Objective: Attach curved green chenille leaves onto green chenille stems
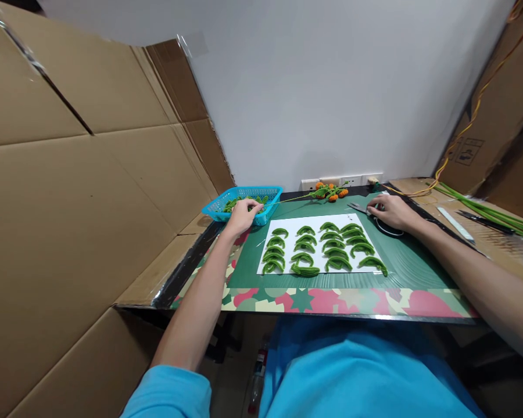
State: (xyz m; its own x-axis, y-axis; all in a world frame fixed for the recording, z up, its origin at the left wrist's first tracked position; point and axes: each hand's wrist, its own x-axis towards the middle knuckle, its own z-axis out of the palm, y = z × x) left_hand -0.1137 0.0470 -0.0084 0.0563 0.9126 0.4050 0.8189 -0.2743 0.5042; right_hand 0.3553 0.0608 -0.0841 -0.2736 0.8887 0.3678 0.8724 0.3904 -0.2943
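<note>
My left hand (243, 217) is over the right edge of a blue plastic basket (265, 216) with green pieces (232, 204) in it. Its fingertips are pinched at the end of a thin stem, which runs right to a sprig of orange flowers (332, 197) on the table. On the right, my right hand (389, 211) has its curled fingers on a pair of scissors (358, 208), blades pointing left; a dark handle loop shows under the wrist. Between my hands, a white sheet (290, 227) carries columns of curved fuzzy green pieces (305, 247).
The green table mat (401, 267) has a patterned front edge. Long green stems (488, 209), a white strip (455, 224) and a dark slim tool (483, 222) lie at the right. Cardboard walls (148, 174) flank the table; sockets (351, 181) and a yellow cord (440, 168) are behind.
</note>
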